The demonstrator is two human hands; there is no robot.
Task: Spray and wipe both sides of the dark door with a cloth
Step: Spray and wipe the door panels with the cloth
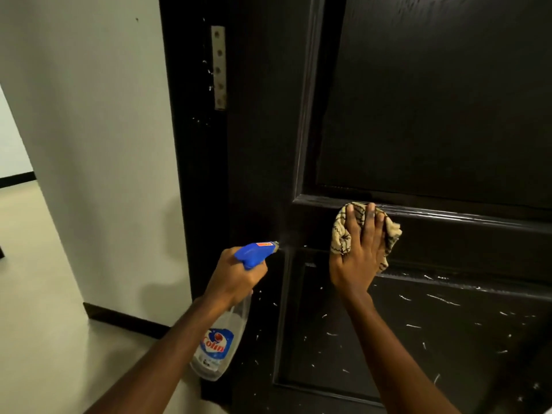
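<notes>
Right arm point(397, 354) outstretched, hand point(358, 258) flat on cloth point(340, 234)

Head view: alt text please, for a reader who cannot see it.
A person's right hand presses a beige, dark-striped cloth flat against the middle rail of a dark panelled wooden door, while the left hand grips a clear plastic spray bottle with a blue trigger, aimed at the door. White droplets fleck the lower panel.

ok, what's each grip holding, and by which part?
The left grip holds the spray bottle by its neck, under the blue trigger head. The right grip presses the cloth flat on the door, palm over its middle.
</notes>
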